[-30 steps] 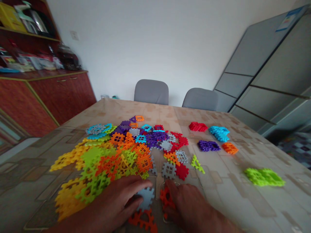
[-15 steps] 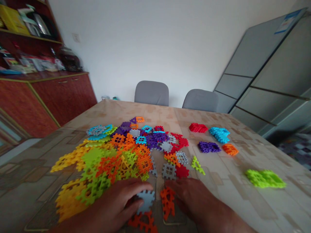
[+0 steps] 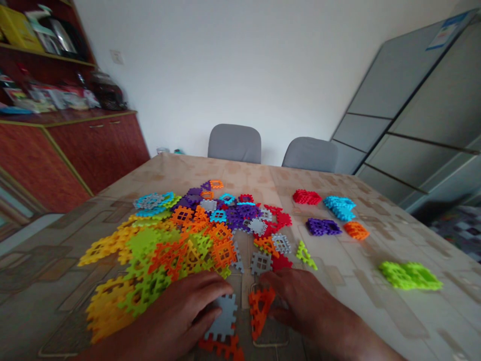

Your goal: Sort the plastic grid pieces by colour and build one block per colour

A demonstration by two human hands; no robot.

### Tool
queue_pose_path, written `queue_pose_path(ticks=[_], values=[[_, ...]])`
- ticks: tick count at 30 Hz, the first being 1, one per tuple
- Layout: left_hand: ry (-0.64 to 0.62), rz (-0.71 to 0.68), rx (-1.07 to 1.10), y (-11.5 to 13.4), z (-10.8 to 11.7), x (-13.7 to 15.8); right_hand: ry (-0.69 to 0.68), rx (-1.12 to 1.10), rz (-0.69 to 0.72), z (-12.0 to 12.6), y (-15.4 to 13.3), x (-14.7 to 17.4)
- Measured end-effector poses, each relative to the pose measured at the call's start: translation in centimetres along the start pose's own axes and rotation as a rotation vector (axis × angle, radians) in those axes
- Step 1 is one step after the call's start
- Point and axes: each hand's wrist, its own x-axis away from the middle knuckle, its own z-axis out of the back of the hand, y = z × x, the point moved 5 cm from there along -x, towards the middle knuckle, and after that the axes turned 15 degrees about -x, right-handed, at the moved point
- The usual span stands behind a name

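Note:
My left hand (image 3: 188,311) is closed on a grey square interlocking tile (image 3: 225,318), thumb on one side and fingers over its top edge. Just below that tile, partly covered, lies an orange-red tile (image 3: 231,348). My right hand (image 3: 304,301) grips an orange-red triangular tile (image 3: 259,311) by its right side, fingers at the top and thumb underneath. A gap separates the two held tiles. Beyond my fingers are a grey window tile (image 3: 262,263) and a red tile (image 3: 281,262), the latter partly behind my right hand.
A wide heap of mixed tiles (image 3: 180,240) spreads over the left and middle of the table (image 3: 349,311). To the right stand small stacks: red (image 3: 306,197), blue (image 3: 339,207), purple (image 3: 323,227), orange (image 3: 356,230), green (image 3: 411,276). Two grey chairs (image 3: 234,143) stand behind.
The triangular tile in my right hand has turned and tilted, so its face shows more. The grey tile has shifted slightly left and down with my left hand.

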Motion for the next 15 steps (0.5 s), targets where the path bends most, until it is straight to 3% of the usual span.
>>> queue_pose_path(ticks=[8,15], values=[[0.028,-0.032,-0.048,-0.6,0.4,-0.3,0.329,0.002,-0.016,2.7,2.5,-3.0],[-0.047,0.141,-0.123,-9.0,3.3,0.2,0.333,0.077,0.0,2.3,3.0,-5.3]])
